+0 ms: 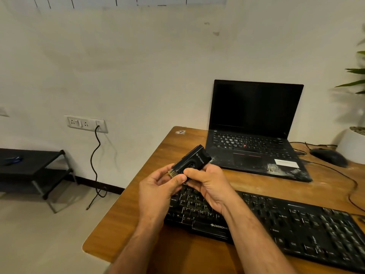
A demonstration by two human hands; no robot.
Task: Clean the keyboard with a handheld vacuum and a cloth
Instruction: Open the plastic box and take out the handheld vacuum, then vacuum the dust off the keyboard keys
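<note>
Handheld vacuum [194,160]: small, black, bristle tip; both hands' fingers [199,173] curled round it.

Black vacuum [192,160] with white logo and tan bristles, black keyboard [276,224] with white legends, black laptop [254,131] with 1 red dot and white specks, brown wood-grain table [122,224], black mouse [328,156] right of laptop, white pot [352,145], green leaves [353,78], white wall [138,56]

vacuum [192,161], in both hands: smooth black plastic
keyboard [276,220], under the hands: matt black plastic
desk [158,155]: smooth brown wood
</note>
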